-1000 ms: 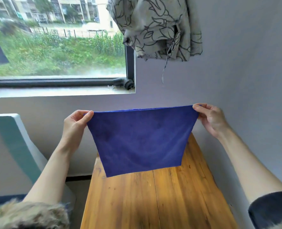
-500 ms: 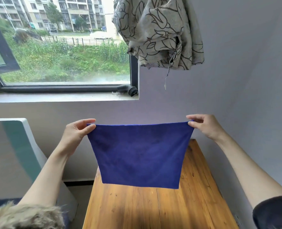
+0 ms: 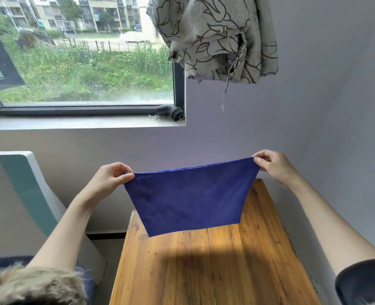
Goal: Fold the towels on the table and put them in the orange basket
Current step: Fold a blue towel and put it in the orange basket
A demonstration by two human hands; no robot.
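Note:
A blue towel (image 3: 191, 197) hangs spread in the air above the far end of the wooden table (image 3: 215, 271). My left hand (image 3: 109, 179) pinches its upper left corner and my right hand (image 3: 274, 166) pinches its upper right corner. The top edge is stretched taut and tilts up to the right. The bottom edge hangs free just above the tabletop and casts a shadow on it. No orange basket is in view.
A wall stands close behind and to the right of the table. A patterned curtain (image 3: 215, 38) hangs bundled above. The window (image 3: 81, 58) with its sill is at upper left. A white and teal chair back (image 3: 26, 194) stands left of the table. Furry fabric (image 3: 32, 287) fills the lower left corner.
Both hands have kept their hold on the towel's corners. The towel has dropped lower toward the table, and its top edge now slants up to the right. The view has tilted upward.

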